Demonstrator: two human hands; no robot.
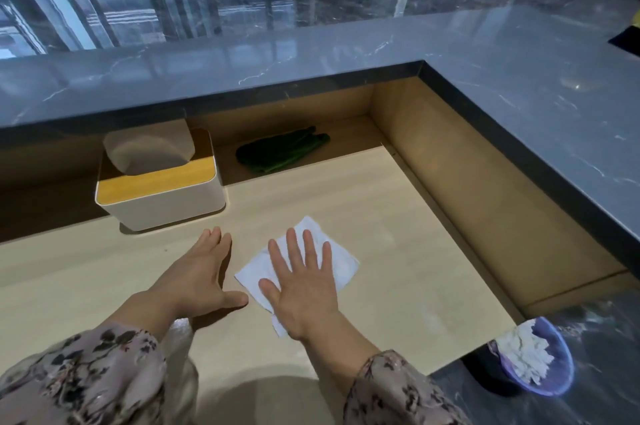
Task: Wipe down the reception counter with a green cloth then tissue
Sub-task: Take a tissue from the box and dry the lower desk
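The tissue stage of the task appears to be in hand: the green cloth [282, 151] lies bunched at the back of the worktop [398, 251], under the overhang of the raised marble ledge [519, 78], well apart from both hands, so the cloth pass is judged to be done. A folded white tissue [341, 265] lies flat on the pale wooden worktop, near its front edge, and is pressed down by the right grip [304, 289]. That grip is fully released, with palm down and fingers straight and spread; nothing is pinched or curled round, and the tissue is held only by flat pressure. The left grip [201, 275] is likewise released, with fingers straight and together, and is laid on the bare wood just beside the tissue without touching it; nothing is held in it. A tissue box [159, 182] stands beyond the left grip. Crumpled white paper is seen in a round container [533, 359] at the lower right. For the next move, steady downward pressure is called for, so that the tissue can be slid across the surface without bunching or slipping out from under the palm.
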